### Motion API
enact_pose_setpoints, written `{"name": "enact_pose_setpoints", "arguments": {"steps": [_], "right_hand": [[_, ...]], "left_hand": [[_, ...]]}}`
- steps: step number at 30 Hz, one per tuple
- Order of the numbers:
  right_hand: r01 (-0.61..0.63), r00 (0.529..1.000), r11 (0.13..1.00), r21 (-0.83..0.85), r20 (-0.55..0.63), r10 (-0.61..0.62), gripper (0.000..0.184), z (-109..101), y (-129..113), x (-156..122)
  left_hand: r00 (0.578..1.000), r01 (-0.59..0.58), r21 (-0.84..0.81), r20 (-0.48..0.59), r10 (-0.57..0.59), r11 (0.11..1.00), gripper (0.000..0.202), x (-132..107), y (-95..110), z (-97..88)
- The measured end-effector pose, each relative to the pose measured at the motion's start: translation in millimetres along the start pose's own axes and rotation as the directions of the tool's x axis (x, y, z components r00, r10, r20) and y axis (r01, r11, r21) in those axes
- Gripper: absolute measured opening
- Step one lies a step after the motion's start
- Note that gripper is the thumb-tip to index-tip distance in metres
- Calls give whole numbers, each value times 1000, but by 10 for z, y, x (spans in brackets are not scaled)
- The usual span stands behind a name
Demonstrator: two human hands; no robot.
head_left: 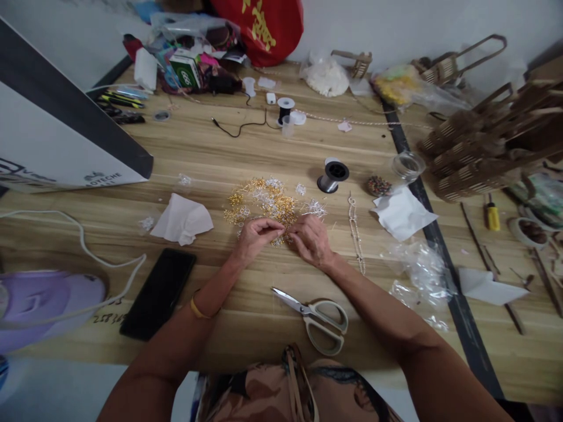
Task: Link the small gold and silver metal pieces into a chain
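My left hand and my right hand meet at the near edge of a heap of gold and clear beads on the wooden table. Both hands have their fingers pinched together over small beaded pieces that are too small to name. A beaded strand lies just right of my right hand. Scissors with pale handles lie open on the table between my forearms, close to the front edge.
A black phone and a crumpled tissue lie to the left. A wire spool, a dish of coloured beads, a clear jar, white paper and plastic bags sit right. Woven baskets stand far right, clutter along the back.
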State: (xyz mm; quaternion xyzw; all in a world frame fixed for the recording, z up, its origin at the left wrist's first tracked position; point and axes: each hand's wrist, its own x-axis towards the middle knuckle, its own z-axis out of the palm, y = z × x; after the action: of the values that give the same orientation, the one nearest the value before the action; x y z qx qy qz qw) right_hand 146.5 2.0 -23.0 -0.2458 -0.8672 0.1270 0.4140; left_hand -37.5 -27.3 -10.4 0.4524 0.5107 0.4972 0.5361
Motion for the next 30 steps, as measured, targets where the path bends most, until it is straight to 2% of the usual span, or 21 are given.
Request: {"name": "enact_pose_setpoints", "arguments": {"steps": [13,23,30], "right_hand": [[34,999,999,-26,-20,-35,9,-1,-10,22],[38,999,999,-8,3,-38,9,7,5,12],[33,999,999,-12,-23,-33,11,2,3,10]], "left_hand": [[1000,-24,-3,-15,24,1000,19,11,-25,-11],[997,-52,31,53,50,998,15,-5,-23,-4],[999,-36,36,6,36,999,18,10,-35,-7]]}}
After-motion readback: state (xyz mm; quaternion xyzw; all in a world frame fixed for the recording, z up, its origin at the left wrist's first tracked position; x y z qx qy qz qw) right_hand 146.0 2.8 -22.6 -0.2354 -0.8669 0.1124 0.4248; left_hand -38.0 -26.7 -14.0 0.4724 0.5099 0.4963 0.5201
